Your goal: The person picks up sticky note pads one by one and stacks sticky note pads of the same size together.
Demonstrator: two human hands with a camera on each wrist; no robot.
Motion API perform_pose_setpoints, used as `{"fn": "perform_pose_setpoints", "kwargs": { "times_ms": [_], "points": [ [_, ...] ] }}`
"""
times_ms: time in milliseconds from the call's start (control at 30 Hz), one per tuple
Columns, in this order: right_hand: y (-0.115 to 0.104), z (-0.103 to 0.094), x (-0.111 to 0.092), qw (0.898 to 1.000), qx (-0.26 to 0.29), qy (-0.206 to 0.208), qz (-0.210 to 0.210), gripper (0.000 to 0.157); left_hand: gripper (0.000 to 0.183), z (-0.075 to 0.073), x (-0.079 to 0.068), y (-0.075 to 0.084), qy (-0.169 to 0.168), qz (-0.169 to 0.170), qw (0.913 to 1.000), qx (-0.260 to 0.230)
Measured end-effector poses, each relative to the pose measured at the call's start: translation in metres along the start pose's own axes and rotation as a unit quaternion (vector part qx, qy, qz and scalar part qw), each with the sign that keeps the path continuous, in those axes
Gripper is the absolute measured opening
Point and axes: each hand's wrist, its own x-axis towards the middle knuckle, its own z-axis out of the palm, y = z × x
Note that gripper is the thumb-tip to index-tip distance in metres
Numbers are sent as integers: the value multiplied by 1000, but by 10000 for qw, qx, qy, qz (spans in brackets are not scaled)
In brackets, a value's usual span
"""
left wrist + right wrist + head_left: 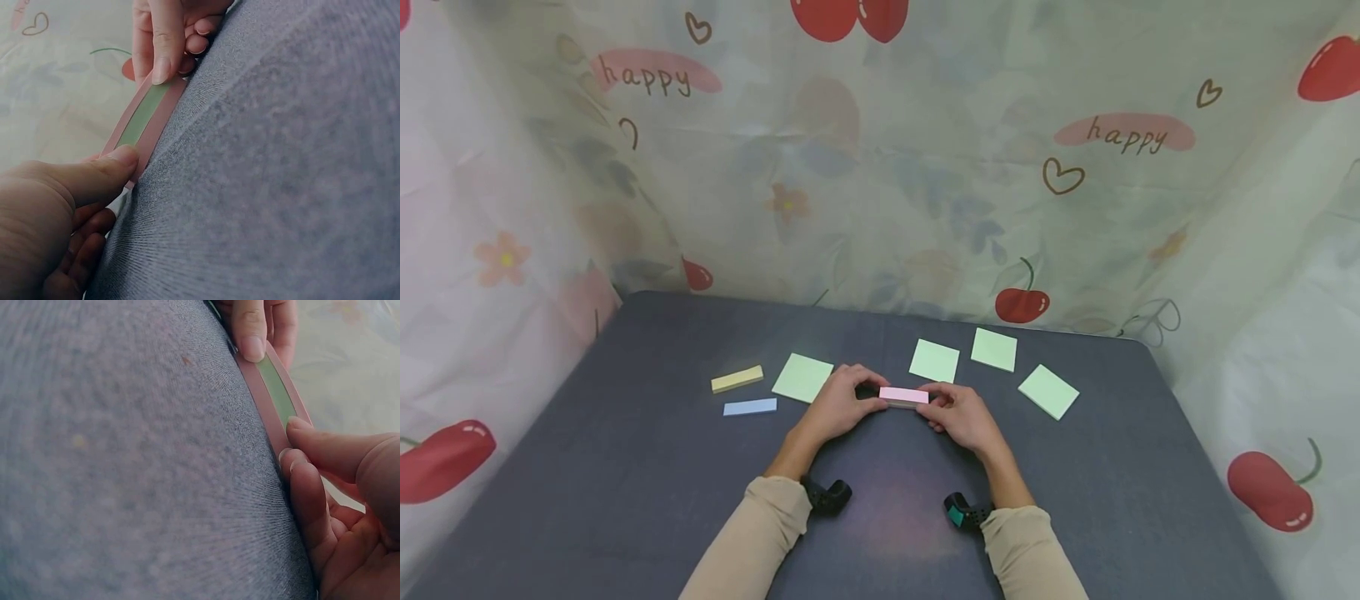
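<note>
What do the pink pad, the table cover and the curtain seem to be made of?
Pink pad: probably matte paper, judging by its dull, flat faces around a green layer.
Table cover: matte grey cloth; fine threadlike ribs show in the wrist views.
Curtain: thin, printed, softly creased; cloth or plastic, unclear.

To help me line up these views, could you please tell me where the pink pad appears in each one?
Head: the pink pad lies below centre, slightly to the right.
Left wrist: the pink pad slants through the upper left, striped with green.
Right wrist: the pink pad slants the other way, in the upper right.
Shared landmark: the grey tabletop, seen beside the pad in all three.
</note>
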Motion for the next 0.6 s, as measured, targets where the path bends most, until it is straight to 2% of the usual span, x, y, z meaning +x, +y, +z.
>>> {"fn": "perform_pose_setpoints", "kwargs": {
  "times_ms": [200,400,600],
  "points": [
    [0,0,0,10000,4,-19,-43,26,32,-3,1,4,-217,-129,9997,49],
    [1,1,0,9999,73,-13,-73,27,51,-13,1,16,-523,-161,9985,96],
    [2,1,0,9999,48,-1,-90,27,74,-24,-5,23,-489,36,9968,625]
  ]
}}
